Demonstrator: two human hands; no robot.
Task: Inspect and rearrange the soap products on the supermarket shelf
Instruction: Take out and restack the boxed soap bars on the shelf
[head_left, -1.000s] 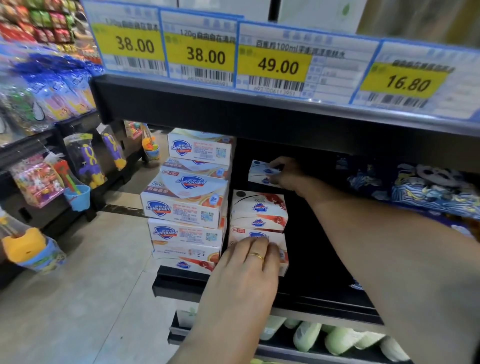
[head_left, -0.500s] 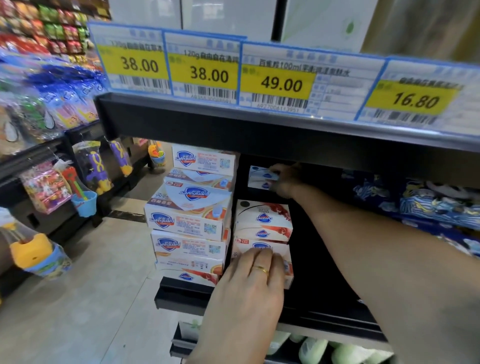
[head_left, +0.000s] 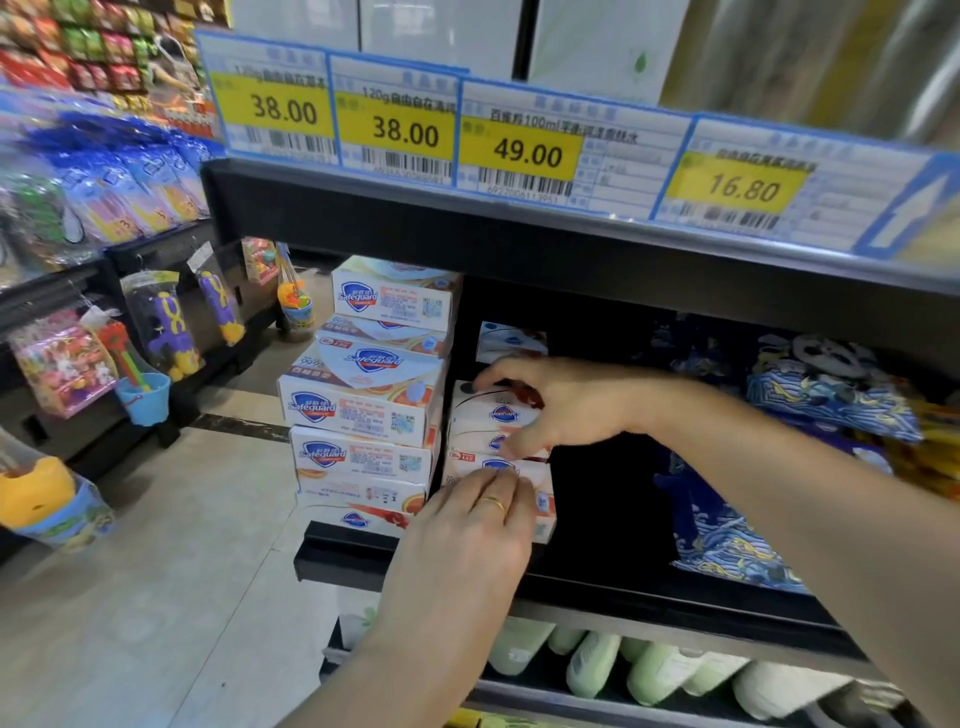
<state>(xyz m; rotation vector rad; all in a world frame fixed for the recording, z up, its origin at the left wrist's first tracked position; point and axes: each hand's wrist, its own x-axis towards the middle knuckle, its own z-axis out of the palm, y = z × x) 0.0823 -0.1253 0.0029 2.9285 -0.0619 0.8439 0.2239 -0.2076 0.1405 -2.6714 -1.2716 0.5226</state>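
On the shelf (head_left: 363, 553), a short stack of white soap boxes (head_left: 496, 447) is seen just right of a taller stack of Safeguard packs (head_left: 363, 400). Both hands are engaged with the short stack. The top box (head_left: 491, 410) is covered by the right hand (head_left: 550, 402), whose fingers are curled over its top and far edge while the thumb is pressed against the near face; the hand appears to be clamped on that box. The bottom box (head_left: 540, 499) is steadied by the left hand (head_left: 478, 519), laid flat with fingers together against its near face, so it is pressed rather than gripped. A gold ring is worn on this hand.

One further small box (head_left: 511, 340) is set farther back on the shelf, behind and above the stack, apart from both hands.

The relation that matters is judged to be this: the boxes lie with their long axes running left to right, and the top box lies directly under the right hand, which is the nearer hand to it. Any lift or slide of that box would therefore fall to the right hand, while the lower boxes are held in place from the near side by the left. To the right of the stack, dark bare shelf is visible.
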